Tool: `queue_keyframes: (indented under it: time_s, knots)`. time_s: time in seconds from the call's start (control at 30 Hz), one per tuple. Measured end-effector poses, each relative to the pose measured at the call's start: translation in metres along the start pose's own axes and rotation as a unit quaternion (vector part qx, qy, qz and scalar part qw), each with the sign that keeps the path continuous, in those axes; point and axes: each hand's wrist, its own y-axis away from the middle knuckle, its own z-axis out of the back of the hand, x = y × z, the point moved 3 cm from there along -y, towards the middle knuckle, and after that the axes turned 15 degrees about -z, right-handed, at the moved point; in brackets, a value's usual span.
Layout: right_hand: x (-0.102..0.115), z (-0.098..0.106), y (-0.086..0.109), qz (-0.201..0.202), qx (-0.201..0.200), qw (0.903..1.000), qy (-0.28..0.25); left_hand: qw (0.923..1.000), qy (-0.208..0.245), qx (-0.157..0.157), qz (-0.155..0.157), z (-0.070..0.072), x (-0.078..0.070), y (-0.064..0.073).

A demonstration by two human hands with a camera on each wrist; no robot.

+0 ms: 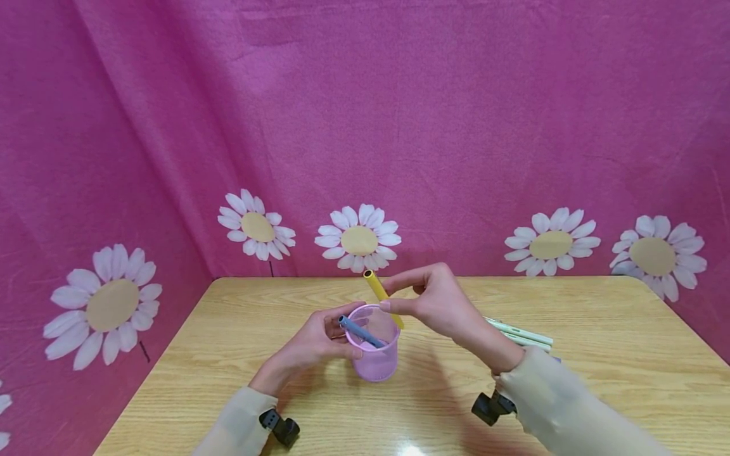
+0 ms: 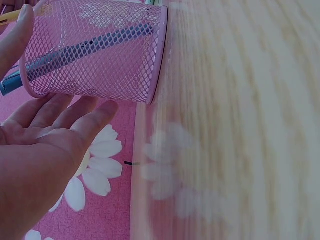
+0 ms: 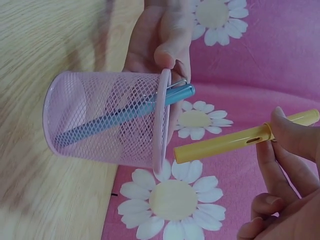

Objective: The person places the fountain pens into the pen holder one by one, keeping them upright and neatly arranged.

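A pink mesh pen cup (image 1: 379, 367) stands upright on the table. My left hand (image 1: 313, 340) holds it from the left, with the thumb at the rim (image 3: 164, 125) and the fingers along the far side. Inside, a blue pen (image 3: 120, 116) leans with its clip end poking out past the rim. Thumb and fingertips of my right hand (image 1: 441, 307) pinch a yellow pen (image 3: 215, 145). Its lower end is close to the cup's mouth, apart from the rim in the right wrist view. In the left wrist view only a bit of the yellow pen (image 2: 8, 18) shows.
Several pale green pens (image 1: 525, 334) lie on the wooden table (image 1: 616, 380) to the right, partly hidden behind my right forearm. A pink cloth (image 1: 456, 139) with white daisies hangs along the table's back and left sides. Black straps sit on both wrists.
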Motion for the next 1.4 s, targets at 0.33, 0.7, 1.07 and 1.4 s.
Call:
queue_keyframes:
  time_s: [0.33, 0.7, 1.07, 1.4]
  knots:
    - [0.001, -0.012, -0.004, 0.009, -0.001, 0.9996, -0.025, 1.0, 0.001, -0.001, 0.003, 0.0, 0.002, 0.0]
    - [-0.005, -0.025, -0.006, -0.015, 0.008, 0.9978, -0.064, 1.0, -0.004, -0.005, 0.003, 0.0, 0.003, 0.001]
    - [-0.018, -0.033, -0.007, -0.026, 0.015, 0.9948, -0.097, 0.9999, 0.001, -0.003, -0.01, 0.0, 0.003, 0.0]
    - [-0.025, -0.037, -0.006, -0.057, 0.013, 0.992, -0.112, 0.9999, -0.01, -0.004, -0.013, 0.001, 0.003, 0.0]
